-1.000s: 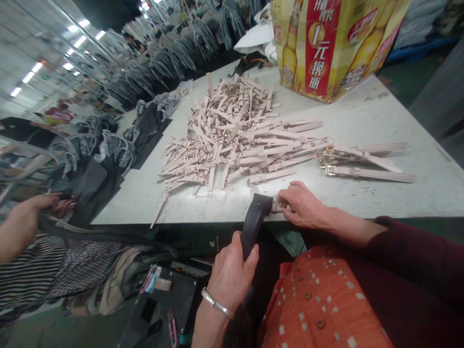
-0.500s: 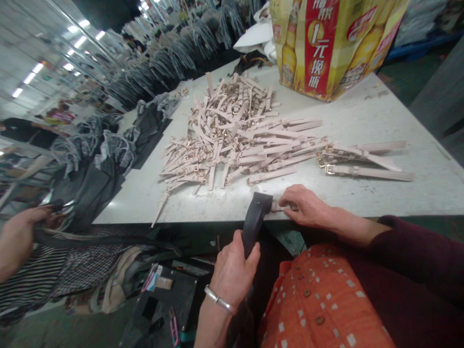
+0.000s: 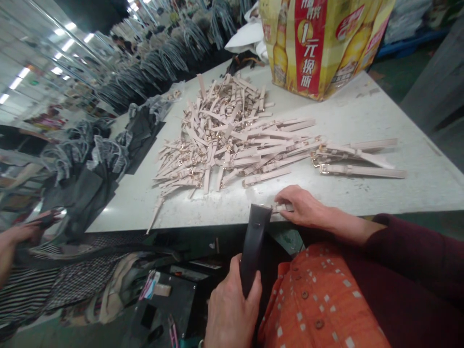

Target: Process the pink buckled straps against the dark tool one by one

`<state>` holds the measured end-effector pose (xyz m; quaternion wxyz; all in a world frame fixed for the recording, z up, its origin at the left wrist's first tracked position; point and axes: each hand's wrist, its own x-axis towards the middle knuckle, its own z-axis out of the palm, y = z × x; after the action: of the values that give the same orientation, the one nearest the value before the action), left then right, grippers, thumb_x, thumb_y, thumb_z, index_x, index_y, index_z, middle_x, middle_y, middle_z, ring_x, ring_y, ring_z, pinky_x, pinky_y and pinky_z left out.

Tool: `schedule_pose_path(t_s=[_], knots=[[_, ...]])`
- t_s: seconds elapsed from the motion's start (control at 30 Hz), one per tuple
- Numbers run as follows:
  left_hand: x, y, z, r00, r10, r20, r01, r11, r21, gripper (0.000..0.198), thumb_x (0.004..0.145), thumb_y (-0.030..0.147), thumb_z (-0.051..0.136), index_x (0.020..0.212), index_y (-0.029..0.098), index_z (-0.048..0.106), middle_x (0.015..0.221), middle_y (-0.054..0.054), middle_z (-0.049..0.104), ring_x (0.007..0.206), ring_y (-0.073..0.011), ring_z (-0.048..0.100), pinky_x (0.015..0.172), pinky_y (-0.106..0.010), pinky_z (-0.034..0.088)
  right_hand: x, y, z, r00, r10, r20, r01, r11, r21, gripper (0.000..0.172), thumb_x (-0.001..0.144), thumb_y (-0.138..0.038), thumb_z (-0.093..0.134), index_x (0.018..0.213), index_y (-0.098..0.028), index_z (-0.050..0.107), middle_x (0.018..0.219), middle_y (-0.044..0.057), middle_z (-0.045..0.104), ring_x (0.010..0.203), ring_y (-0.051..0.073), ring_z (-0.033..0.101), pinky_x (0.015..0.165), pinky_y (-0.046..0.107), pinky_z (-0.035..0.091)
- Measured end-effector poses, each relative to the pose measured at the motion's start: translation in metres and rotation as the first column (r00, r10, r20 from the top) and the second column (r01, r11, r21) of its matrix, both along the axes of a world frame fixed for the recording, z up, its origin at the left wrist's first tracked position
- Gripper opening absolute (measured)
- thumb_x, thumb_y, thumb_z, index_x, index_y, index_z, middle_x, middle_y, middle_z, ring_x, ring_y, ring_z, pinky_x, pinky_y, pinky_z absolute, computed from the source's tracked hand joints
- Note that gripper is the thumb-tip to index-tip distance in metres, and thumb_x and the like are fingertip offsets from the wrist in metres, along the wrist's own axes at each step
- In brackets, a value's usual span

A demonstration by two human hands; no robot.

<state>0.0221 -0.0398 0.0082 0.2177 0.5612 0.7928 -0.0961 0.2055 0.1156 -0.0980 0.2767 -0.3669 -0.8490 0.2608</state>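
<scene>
My left hand (image 3: 235, 302) is closed around a dark strap (image 3: 253, 246), which rises from the fist to the table's front edge. The strap's upper end lies beside a small pale buckle strap (image 3: 277, 208). My right hand (image 3: 302, 207) pinches that pale strap at the table edge, its fingers partly covering it. Beyond the hands, a large heap of pale buckle straps (image 3: 228, 130) spreads over the white table (image 3: 366, 198). A smaller group of the same straps (image 3: 366, 170) lies to the right, gold buckles facing left.
A yellow and red carton (image 3: 308, 48) stands at the back of the table. Dark pieces with wrapped handles (image 3: 87, 183) lie at the left. Another person's hand (image 3: 16, 239) holds a tool there. Below sits a black box (image 3: 174, 295).
My left hand has moved down with the dark strap, which now shows more of its length and stands straighter. My right hand keeps its pinch. The view has shifted slightly.
</scene>
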Motion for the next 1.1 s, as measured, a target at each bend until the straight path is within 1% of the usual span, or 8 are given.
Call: schedule_pose_path(t_s=[0.33,0.47,0.57,0.77,0.87,0.97,1.03,1.1], knots=[[0.010,0.009,-0.011,0.987,-0.135,-0.085,0.142,0.987,0.073,0.024,0.087,0.033,0.035,0.105,0.020,0.044,0.078,-0.004,0.065,0.069,-0.0192,0.063,0.060,-0.026,0.038,0.000,0.001,-0.001,0.999,-0.033,0.019,0.033,0.999,-0.010,0.019,0.070,-0.022,0.056,0.088,-0.016,0.056,0.080,0.003,0.060,0.072,0.016,0.052,0.071,0.026,0.037],[0.017,0.014,-0.011,0.990,-0.129,-0.065,0.133,0.989,0.061,0.023,0.087,0.034,0.036,0.103,0.021,0.045,0.075,-0.002,0.064,0.070,-0.0186,0.063,0.059,-0.025,0.039,0.000,0.001,0.000,0.999,-0.039,0.014,0.040,0.999,-0.035,0.022,0.069,-0.020,0.056,0.090,-0.016,0.055,0.077,0.002,0.059,0.070,0.015,0.051,0.070,0.026,0.037],[0.021,0.017,-0.011,0.989,-0.139,-0.042,0.141,0.988,0.058,0.027,0.087,0.035,0.036,0.109,0.021,0.043,0.081,-0.003,0.064,0.073,-0.0180,0.063,0.062,-0.025,0.038,0.000,0.000,0.001,0.999,-0.046,0.011,0.046,0.997,-0.063,0.025,0.068,-0.019,0.055,0.093,-0.017,0.055,0.076,0.001,0.059,0.070,0.015,0.051,0.066,0.024,0.036],[0.016,0.020,-0.015,0.990,-0.143,-0.003,0.142,0.988,0.067,0.025,0.086,0.035,0.038,0.105,0.021,0.044,0.080,-0.002,0.064,0.074,-0.0181,0.063,0.063,-0.025,0.038,0.000,0.002,-0.003,0.999,-0.053,0.013,0.054,0.994,-0.090,0.036,0.067,-0.020,0.056,0.102,-0.017,0.053,0.078,0.002,0.060,0.071,0.016,0.053,0.066,0.026,0.039],[0.014,0.019,-0.015,0.992,-0.124,0.025,0.121,0.989,0.091,0.025,0.085,0.035,0.037,0.106,0.023,0.044,0.083,-0.002,0.064,0.078,-0.0189,0.062,0.064,-0.025,0.039,-0.001,0.002,-0.002,0.999,-0.029,-0.014,0.029,1.000,-0.008,0.048,0.066,-0.018,0.054,0.113,-0.016,0.049,0.097,0.008,0.060,0.088,0.021,0.054,0.076,0.032,0.042],[0.017,0.011,-0.014,0.996,-0.085,0.030,0.082,0.992,0.094,0.028,0.084,0.036,0.037,0.107,0.022,0.045,0.089,-0.004,0.064,0.082,-0.0202,0.061,0.068,-0.027,0.041,0.000,-0.003,-0.003,0.999,0.032,-0.034,-0.026,0.990,0.140,0.065,0.066,-0.022,0.054,0.129,-0.020,0.038,0.126,0.012,0.047,0.113,0.027,0.043,0.091,0.042,0.037],[0.019,0.007,-0.017,0.998,-0.063,0.028,0.060,0.992,0.114,0.033,0.082,0.038,0.040,0.110,0.020,0.044,0.093,-0.006,0.064,0.086,-0.0227,0.060,0.073,-0.031,0.042,0.003,-0.002,-0.011,0.999,0.046,-0.028,-0.039,0.979,0.199,0.073,0.067,-0.029,0.057,0.135,-0.026,0.031,0.134,0.011,0.040,0.118,0.030,0.040,0.093,0.046,0.033],[0.019,0.004,-0.024,0.997,-0.064,0.044,0.057,0.989,0.135,0.038,0.079,0.043,0.040,0.109,0.020,0.044,0.094,-0.008,0.063,0.085,-0.0253,0.059,0.075,-0.036,0.043,0.005,0.005,-0.027,0.996,0.083,-0.030,-0.073,0.965,0.252,0.074,0.065,-0.035,0.063,0.134,-0.032,0.035,0.136,0.012,0.039,0.118,0.032,0.040,0.094,0.047,0.028]])
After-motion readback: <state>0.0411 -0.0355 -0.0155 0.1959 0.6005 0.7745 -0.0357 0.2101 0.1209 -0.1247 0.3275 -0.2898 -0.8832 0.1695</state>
